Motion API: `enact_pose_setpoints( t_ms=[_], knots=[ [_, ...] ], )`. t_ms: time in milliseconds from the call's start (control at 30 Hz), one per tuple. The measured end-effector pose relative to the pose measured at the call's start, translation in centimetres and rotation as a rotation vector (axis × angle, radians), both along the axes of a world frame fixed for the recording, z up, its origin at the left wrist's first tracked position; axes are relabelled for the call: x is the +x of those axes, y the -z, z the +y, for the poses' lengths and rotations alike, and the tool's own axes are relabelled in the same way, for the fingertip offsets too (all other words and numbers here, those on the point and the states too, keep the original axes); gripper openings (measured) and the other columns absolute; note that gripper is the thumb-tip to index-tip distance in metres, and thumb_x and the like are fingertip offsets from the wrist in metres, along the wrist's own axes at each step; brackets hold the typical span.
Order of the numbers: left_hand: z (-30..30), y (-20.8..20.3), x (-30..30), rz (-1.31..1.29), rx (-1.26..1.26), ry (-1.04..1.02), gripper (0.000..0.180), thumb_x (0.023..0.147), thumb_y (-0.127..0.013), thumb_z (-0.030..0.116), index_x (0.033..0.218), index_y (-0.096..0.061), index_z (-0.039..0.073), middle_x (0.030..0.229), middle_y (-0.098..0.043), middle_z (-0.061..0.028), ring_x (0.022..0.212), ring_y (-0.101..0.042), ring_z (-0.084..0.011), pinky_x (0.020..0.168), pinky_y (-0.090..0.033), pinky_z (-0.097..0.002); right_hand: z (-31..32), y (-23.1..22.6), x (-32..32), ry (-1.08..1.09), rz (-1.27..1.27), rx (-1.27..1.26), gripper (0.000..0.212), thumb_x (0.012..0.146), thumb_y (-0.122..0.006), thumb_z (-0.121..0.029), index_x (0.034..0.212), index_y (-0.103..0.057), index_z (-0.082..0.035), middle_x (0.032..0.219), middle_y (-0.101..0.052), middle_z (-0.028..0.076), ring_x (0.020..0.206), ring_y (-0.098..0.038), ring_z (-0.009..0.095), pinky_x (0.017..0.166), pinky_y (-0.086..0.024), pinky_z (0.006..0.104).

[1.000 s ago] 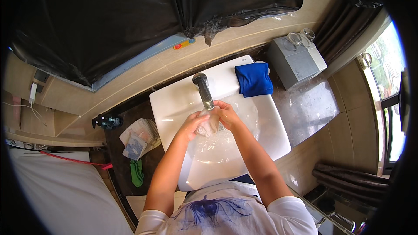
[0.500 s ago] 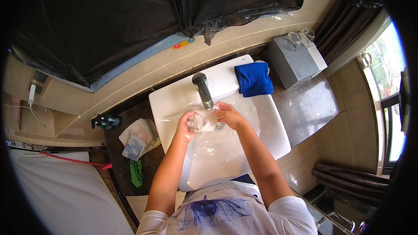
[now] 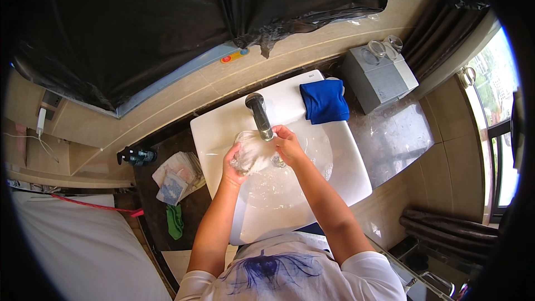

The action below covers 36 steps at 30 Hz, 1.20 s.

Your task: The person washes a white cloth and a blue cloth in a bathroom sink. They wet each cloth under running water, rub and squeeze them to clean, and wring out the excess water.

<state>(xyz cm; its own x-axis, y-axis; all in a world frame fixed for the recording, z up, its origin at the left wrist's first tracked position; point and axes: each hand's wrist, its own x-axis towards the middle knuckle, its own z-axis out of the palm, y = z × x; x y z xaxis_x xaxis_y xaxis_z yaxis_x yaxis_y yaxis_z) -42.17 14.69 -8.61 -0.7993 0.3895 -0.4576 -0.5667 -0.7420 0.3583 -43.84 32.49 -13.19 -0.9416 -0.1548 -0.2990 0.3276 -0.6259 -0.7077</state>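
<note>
A white, crumpled, wet-looking fabric piece lies at the middle of the frame, over the basin and just below and left of the tip of the dark, shiny metal faucet. Half a second ago it was bunched in the left hand; now it spreads wider toward the right, which likely lets more of it be wetted. The left hand grasps its left side. The right hand has its fingers bent at the right edge, close beside the faucet tip; whether they pinch the fabric I cannot tell.

Around them is the white ceramic sink, with shallow, glinting water inside. The folded blue cloth on its upper-right rim has stayed put. Left of centre, the dark stone bench carries a stack of pale folded fabrics, a small green cloth and a dark pump bottle, all unmoved. A grey box stands at upper right.
</note>
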Motion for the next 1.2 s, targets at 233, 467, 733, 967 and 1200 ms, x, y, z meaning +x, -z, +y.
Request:
enact_pose_setpoints(
  t_ms=[233, 467, 733, 967, 1200],
  knots=[
    [-1.0, 0.1, 0.5, -0.002, 0.034, -0.084, 0.049, 0.080, -0.053, 0.024, 0.120, -0.045, -0.003, 0.116, -0.053, -0.0189, 0.107, -0.051, -0.0338, 0.094, -0.040, -0.0467, -1.1, -1.2, -0.1, -0.018, -0.193, -0.216, 0.025, 0.080, -0.047, 0.004, 0.105, -0.052, 0.005, 0.099, -0.058, 0.012, 0.088, -0.058, 0.019, 0.078, -0.047, 0.0321],
    [-1.5, 1.0, 0.8, 0.001, 0.124, -0.001, 0.048, 0.081, -0.052, 0.022, 0.122, -0.043, -0.001, 0.114, -0.054, -0.0186, 0.106, -0.052, -0.0331, 0.093, -0.041, -0.0471, -1.4, -4.5, -0.4, -0.363, -0.414, 0.334, 0.033, 0.083, -0.057, -0.012, 0.109, -0.051, 0.007, 0.099, -0.059, 0.012, 0.086, -0.060, 0.021, 0.073, -0.050, 0.0341],
    [-0.9, 0.7, 0.6, 0.012, 0.054, 0.055, 0.050, 0.081, -0.050, 0.019, 0.127, -0.040, 0.005, 0.119, -0.051, -0.0168, 0.108, -0.051, -0.0315, 0.093, -0.041, -0.0451, 3.2, -2.9, -0.1, -0.289, -0.172, -0.018, 0.013, 0.079, -0.061, -0.007, 0.089, -0.055, -0.007, 0.083, -0.058, 0.003, 0.075, -0.058, 0.014, 0.065, -0.048, 0.0293],
    [-0.3, 0.2, 0.7, 0.039, 0.051, 0.039, 0.051, 0.079, -0.049, 0.016, 0.129, -0.040, 0.010, 0.124, -0.048, -0.0143, 0.112, -0.048, -0.0316, 0.095, -0.039, -0.0452, 3.6, -2.6, 0.0, -0.285, -0.069, 0.302, 0.014, 0.076, -0.060, -0.003, 0.089, -0.056, -0.007, 0.087, -0.059, 0.003, 0.077, -0.056, 0.012, 0.064, -0.045, 0.0292],
    [-1.1, 0.3, 0.9, 0.068, 0.044, -0.001, 0.050, 0.081, -0.049, 0.022, 0.125, -0.042, 0.000, 0.121, -0.051, -0.0187, 0.111, -0.049, -0.0337, 0.098, -0.036, -0.0461, 1.9, -2.5, -0.4, -0.296, 0.005, 0.619, 0.023, 0.074, -0.062, -0.002, 0.095, -0.056, 0.000, 0.090, -0.061, 0.007, 0.077, -0.059, 0.015, 0.066, -0.047, 0.0287]
  ],
)
